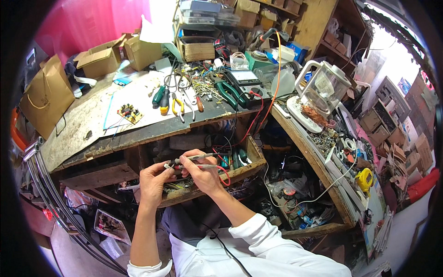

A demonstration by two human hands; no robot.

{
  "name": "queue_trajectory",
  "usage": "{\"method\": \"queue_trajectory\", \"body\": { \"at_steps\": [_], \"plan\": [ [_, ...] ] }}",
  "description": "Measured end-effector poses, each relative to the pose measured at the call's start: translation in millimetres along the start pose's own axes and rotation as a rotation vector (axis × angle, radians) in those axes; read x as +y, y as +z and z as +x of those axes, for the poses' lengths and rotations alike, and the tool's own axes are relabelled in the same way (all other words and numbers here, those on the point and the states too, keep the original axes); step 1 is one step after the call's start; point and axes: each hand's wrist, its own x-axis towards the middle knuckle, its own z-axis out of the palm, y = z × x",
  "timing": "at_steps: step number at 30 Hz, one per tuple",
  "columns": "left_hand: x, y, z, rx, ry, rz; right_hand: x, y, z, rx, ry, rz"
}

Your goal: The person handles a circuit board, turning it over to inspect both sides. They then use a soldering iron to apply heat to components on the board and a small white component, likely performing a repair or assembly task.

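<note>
Over the open drawer (251,168), my left hand (154,183) pinches a small white part (167,166), too small to name exactly. My right hand (203,174) is closed around two test probes (203,157), one on a dark lead and one on a red lead (226,179). Their tips point at the white part; whether they touch it I cannot tell. The red and black leads run up toward a multimeter (245,77) on the bench. A small circuit board (129,114) with yellow and dark components lies on white paper (143,104), beyond my left hand.
On the bench are green-handled cutters (227,93), yellow-handled pliers (177,106), screwdrivers (158,96) and many loose bits. A clear jug (325,87) stands at the right beside copper wire (314,114). Curved metal tubes (48,184) stand at the left. A lower drawer (318,229) holds clutter.
</note>
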Motion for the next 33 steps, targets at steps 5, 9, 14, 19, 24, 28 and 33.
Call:
{"method": "queue_trajectory", "body": {
  "at_steps": [5,9,14,19,24,28,33],
  "plan": [
    [1.6,0.4,-0.1,0.012,-0.003,0.004,5.3,-0.3,2.4,0.015,-0.002,0.042],
    [2.3,-0.2,0.9,0.022,0.008,-0.015,7.2,0.2,4.8,0.016,0.052,0.085],
    [-1.4,-0.4,2.3,0.026,0.006,0.052,4.8,0.0,3.0,0.047,0.085,0.098],
    [-1.6,-2.9,-1.5,0.019,0.053,0.022,3.3,2.5,3.4,0.037,0.066,0.098],
    [-2.2,-5.1,-0.2,0.015,0.052,0.016,3.0,3.1,3.7,0.033,0.067,0.106],
    [1.4,-1.8,0.4,0.000,0.019,0.048,5.1,1.0,3.6,0.057,0.064,0.094],
    [1.9,-3.7,0.2,0.018,0.025,0.033,6.2,2.6,4.0,0.041,0.038,0.104]
  ]
}}
